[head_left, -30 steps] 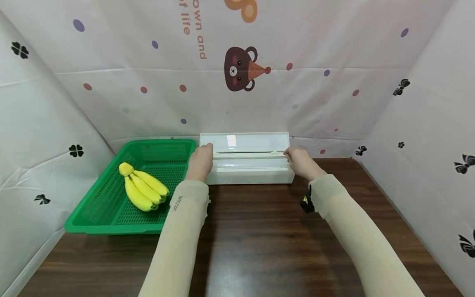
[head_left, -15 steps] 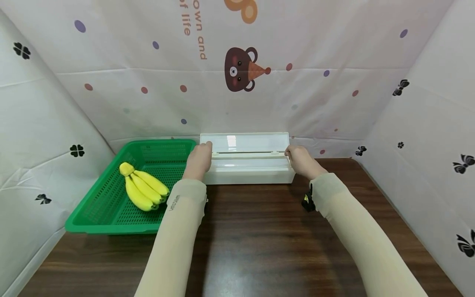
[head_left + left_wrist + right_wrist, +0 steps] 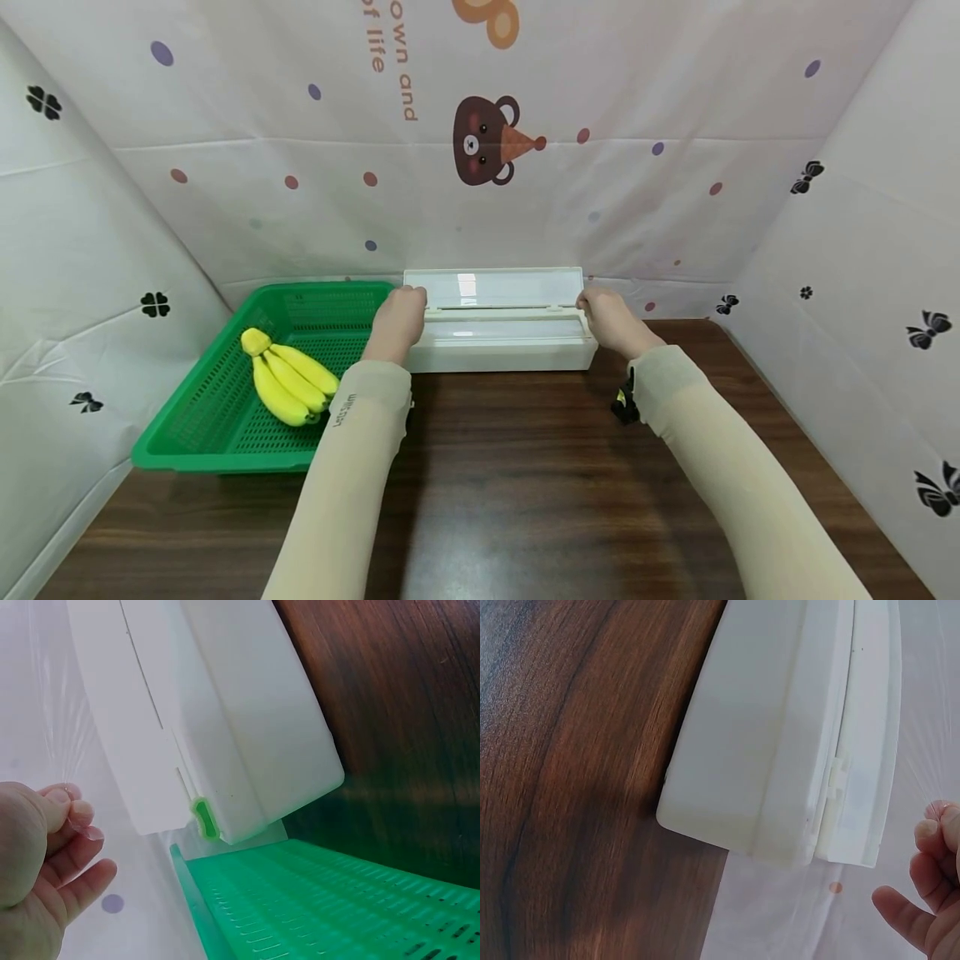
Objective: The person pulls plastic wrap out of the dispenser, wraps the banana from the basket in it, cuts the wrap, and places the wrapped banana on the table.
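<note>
A long white cling film dispenser (image 3: 498, 358) stands against the back wall in the head view, its lid (image 3: 517, 287) raised behind it. My left hand (image 3: 398, 323) is at its left end, my right hand (image 3: 611, 321) at its right end. In the left wrist view, thumb and fingertips pinch clear cling film (image 3: 66, 739), which gathers in creases toward the grip. The right wrist view shows my right hand (image 3: 937, 889) pinching the film (image 3: 932, 772) too, again with creases fanning out from the fingertips. Both hands are beyond the dispenser's white body (image 3: 262, 727) in the wrist views.
Left of the dispenser sits a green plastic basket (image 3: 187, 417) holding a bunch of yellow bananas (image 3: 288, 379). Both rest on a dark wood table (image 3: 525, 483). A printed white sheet (image 3: 637, 225) covers the walls at the back and sides.
My left hand has shifted slightly left and back toward me, while the right has drifted slightly right. The dispenser, basket and bananas stay in place.
</note>
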Demonstrator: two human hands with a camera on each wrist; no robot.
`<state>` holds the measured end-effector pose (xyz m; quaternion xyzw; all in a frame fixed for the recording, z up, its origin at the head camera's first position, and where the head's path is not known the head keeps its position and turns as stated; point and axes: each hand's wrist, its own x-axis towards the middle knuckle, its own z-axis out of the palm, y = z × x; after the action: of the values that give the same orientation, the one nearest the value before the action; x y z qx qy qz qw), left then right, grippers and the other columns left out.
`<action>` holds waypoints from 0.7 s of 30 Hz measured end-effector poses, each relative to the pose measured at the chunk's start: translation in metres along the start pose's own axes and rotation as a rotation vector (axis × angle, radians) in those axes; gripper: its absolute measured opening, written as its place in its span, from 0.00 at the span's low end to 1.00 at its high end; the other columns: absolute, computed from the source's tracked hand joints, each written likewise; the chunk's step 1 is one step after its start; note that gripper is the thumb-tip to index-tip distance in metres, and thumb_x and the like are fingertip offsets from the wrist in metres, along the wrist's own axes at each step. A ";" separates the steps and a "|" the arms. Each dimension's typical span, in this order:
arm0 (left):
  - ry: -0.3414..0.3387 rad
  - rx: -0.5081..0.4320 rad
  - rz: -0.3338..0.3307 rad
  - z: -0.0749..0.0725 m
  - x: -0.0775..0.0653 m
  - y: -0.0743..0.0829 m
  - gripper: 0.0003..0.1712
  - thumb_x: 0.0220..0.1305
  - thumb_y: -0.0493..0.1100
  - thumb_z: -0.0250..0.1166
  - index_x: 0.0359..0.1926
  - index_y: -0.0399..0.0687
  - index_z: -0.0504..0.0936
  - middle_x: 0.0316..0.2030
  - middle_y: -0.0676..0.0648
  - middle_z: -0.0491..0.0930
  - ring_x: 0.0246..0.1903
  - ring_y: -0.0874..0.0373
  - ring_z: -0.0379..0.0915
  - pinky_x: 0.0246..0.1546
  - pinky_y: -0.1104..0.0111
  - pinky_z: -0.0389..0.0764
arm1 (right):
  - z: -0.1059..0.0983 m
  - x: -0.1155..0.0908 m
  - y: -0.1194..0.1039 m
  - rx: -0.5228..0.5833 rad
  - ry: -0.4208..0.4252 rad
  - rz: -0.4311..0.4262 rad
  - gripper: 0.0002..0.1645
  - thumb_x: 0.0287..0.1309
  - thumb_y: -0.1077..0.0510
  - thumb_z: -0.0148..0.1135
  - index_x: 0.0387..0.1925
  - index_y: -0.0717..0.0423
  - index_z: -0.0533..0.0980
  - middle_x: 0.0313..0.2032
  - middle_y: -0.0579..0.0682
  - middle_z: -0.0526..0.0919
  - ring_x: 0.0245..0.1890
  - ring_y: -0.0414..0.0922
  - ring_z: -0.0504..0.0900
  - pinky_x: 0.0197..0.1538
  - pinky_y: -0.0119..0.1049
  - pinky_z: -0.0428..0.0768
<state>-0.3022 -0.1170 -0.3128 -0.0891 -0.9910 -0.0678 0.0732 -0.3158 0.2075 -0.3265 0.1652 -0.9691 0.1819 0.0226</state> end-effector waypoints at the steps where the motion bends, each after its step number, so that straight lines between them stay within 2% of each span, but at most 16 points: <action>1: 0.001 -0.001 0.002 -0.001 0.000 0.000 0.10 0.65 0.29 0.54 0.45 0.35 0.77 0.41 0.37 0.78 0.44 0.47 0.76 0.44 0.61 0.81 | 0.000 0.000 0.000 -0.002 0.003 0.001 0.17 0.72 0.63 0.39 0.51 0.69 0.71 0.49 0.66 0.76 0.50 0.59 0.76 0.52 0.50 0.76; 10: 0.001 -0.002 0.019 -0.005 -0.003 -0.002 0.09 0.66 0.30 0.54 0.46 0.34 0.75 0.41 0.37 0.77 0.43 0.46 0.76 0.41 0.61 0.81 | -0.005 0.000 0.001 -0.006 0.046 -0.038 0.16 0.71 0.63 0.40 0.49 0.70 0.72 0.46 0.67 0.78 0.46 0.58 0.77 0.49 0.50 0.76; 21: 0.011 -0.033 0.022 -0.009 -0.004 -0.003 0.11 0.65 0.29 0.53 0.48 0.34 0.75 0.43 0.36 0.77 0.45 0.46 0.75 0.44 0.60 0.80 | -0.011 -0.003 -0.002 -0.022 0.075 -0.069 0.16 0.71 0.63 0.41 0.49 0.70 0.72 0.45 0.67 0.78 0.47 0.59 0.78 0.50 0.51 0.77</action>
<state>-0.2982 -0.1223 -0.3047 -0.1010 -0.9883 -0.0839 0.0780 -0.3127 0.2107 -0.3154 0.1911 -0.9633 0.1763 0.0669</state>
